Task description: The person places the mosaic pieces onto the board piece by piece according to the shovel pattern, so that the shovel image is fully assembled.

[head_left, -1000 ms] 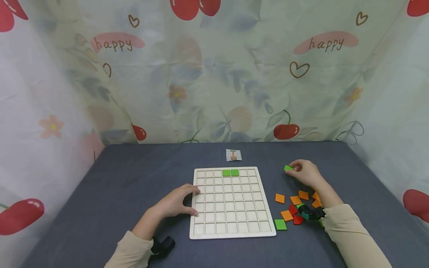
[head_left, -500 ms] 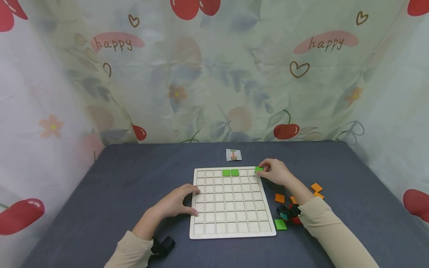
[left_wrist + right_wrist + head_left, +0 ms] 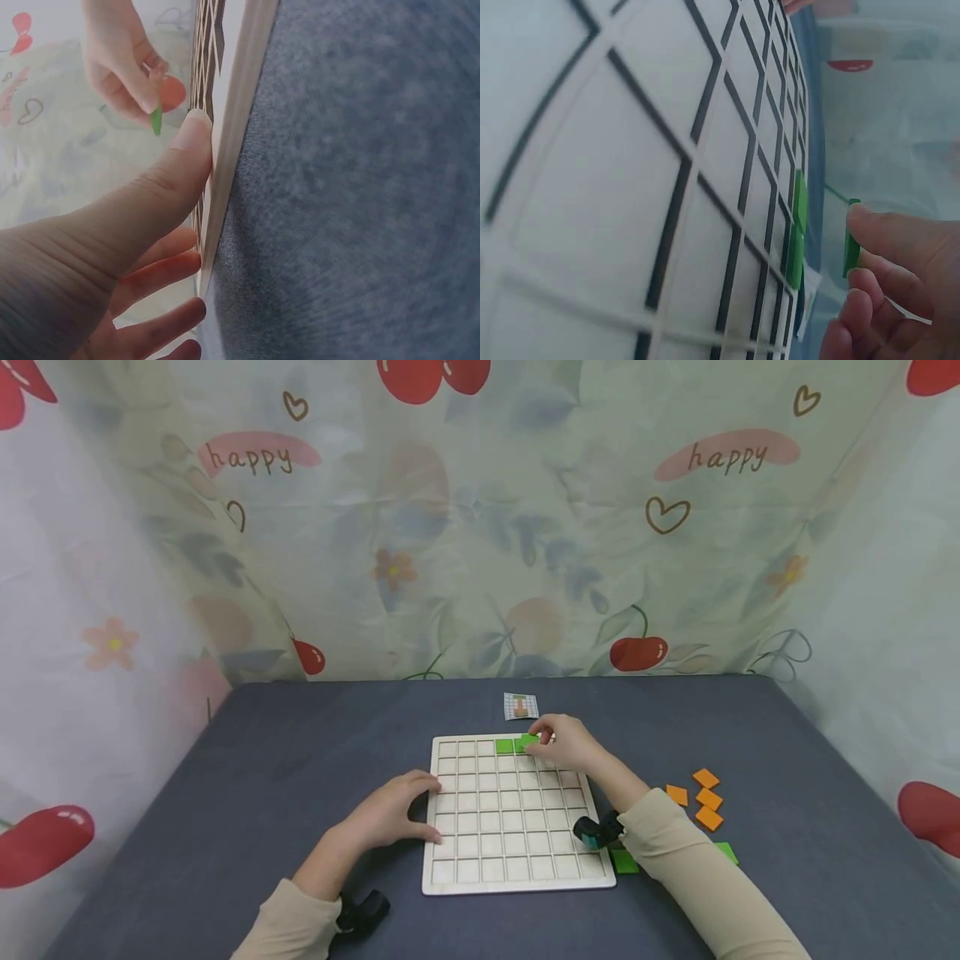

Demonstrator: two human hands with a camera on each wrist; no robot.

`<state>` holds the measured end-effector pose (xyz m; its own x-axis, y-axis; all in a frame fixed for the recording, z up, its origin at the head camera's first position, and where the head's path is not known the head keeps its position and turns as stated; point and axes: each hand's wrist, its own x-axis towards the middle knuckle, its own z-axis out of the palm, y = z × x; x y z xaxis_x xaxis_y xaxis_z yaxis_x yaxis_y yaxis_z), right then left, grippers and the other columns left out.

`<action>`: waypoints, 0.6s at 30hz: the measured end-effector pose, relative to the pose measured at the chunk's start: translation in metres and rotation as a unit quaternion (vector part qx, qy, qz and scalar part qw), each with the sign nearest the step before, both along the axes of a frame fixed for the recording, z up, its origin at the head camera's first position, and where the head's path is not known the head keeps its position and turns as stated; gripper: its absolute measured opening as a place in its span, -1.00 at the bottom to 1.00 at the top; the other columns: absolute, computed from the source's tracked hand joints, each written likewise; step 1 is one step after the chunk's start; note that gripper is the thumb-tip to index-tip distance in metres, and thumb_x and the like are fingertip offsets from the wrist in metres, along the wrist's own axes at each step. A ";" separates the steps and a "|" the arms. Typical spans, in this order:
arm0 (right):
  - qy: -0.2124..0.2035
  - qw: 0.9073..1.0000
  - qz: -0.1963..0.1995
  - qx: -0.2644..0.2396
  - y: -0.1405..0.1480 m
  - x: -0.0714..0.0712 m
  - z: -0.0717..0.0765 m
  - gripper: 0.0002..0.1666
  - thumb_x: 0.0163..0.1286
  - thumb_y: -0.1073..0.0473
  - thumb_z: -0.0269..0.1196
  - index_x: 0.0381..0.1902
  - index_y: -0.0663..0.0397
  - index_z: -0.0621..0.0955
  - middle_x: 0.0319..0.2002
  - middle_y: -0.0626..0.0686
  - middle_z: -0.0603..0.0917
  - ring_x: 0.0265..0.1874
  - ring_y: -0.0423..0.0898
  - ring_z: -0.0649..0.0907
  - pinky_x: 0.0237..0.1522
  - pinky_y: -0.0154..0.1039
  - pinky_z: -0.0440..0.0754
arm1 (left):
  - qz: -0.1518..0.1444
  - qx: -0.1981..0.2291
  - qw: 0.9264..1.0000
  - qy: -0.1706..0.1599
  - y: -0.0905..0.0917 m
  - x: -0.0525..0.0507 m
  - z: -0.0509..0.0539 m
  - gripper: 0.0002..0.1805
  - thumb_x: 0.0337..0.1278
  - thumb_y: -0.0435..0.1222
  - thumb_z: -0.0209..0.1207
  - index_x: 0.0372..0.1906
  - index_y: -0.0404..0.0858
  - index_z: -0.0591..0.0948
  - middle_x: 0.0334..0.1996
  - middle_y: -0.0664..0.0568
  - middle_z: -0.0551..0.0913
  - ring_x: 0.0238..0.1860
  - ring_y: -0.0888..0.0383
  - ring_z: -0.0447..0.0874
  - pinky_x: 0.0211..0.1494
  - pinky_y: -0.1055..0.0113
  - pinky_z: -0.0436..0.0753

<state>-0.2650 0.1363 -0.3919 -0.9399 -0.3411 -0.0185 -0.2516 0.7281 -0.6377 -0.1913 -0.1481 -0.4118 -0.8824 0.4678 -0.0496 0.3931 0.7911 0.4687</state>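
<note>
A white gridded board lies on the dark table. My left hand rests at its left edge, fingers and thumb spread apart; in the left wrist view the thumb touches the rim. Over the top row my right hand pinches a green square tile between thumb and fingers. Two green tiles sit side by side in that row, just below the held one. In the head view the held tile partly covers the right one of the two.
Beyond the board lies a small printed card. Several orange tiles are scattered to the right. A green tile is by the board's lower right corner, another green tile beside the right sleeve, which hides other tiles.
My right hand has carried the green tile leftward from the table on the right to above the board's top row. The left hand stays at the board's edge.
</note>
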 end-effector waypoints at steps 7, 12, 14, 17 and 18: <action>-0.004 1.000 0.011 0.000 -0.023 -0.004 -0.007 -0.67 0.24 0.14 0.28 -0.07 0.19 0.59 -0.42 0.06 0.56 -0.51 -0.14 0.47 -0.40 -0.30 0.41 | 0.006 -0.007 1.000 0.005 0.000 0.000 -0.001 -0.24 -0.29 -0.03 0.45 0.11 -0.28 0.52 0.18 -0.12 0.48 0.22 -0.06 0.44 0.26 0.04 0.43; -0.009 1.000 0.014 -0.001 -0.037 -0.006 -0.011 -0.66 0.24 0.13 0.29 -0.06 0.16 0.59 -0.43 0.05 0.55 -0.50 -0.13 0.48 -0.39 -0.30 0.42 | 0.001 -0.003 1.000 0.006 -0.001 0.000 -0.002 -0.24 -0.30 -0.03 0.45 0.11 -0.29 0.52 0.17 -0.12 0.48 0.21 -0.08 0.45 0.24 0.03 0.44; -0.007 1.000 0.013 -0.005 -0.042 -0.006 -0.012 -0.66 0.23 0.13 0.30 -0.07 0.17 0.60 -0.44 0.04 0.54 -0.53 -0.14 0.46 -0.41 -0.30 0.43 | 0.000 -0.001 1.000 0.007 -0.001 0.000 -0.002 -0.24 -0.30 -0.03 0.46 0.10 -0.30 0.52 0.16 -0.12 0.48 0.21 -0.08 0.45 0.24 0.02 0.44; 0.001 1.000 0.009 0.002 -0.049 -0.007 -0.012 -0.66 0.22 0.13 0.30 -0.07 0.15 0.60 -0.47 0.03 0.53 -0.55 -0.16 0.45 -0.43 -0.33 0.40 | -0.001 0.000 1.000 0.008 -0.001 0.000 -0.002 -0.25 -0.30 -0.03 0.46 0.10 -0.30 0.53 0.16 -0.12 0.49 0.20 -0.07 0.45 0.24 0.03 0.45; 0.001 1.000 0.007 0.005 -0.051 -0.008 -0.013 -0.66 0.22 0.13 0.30 -0.07 0.15 0.60 -0.48 0.02 0.52 -0.56 -0.16 0.44 -0.45 -0.33 0.39 | -0.002 0.001 1.000 0.008 -0.001 0.000 -0.002 -0.25 -0.30 -0.03 0.46 0.09 -0.31 0.53 0.15 -0.12 0.49 0.20 -0.06 0.46 0.24 0.03 0.45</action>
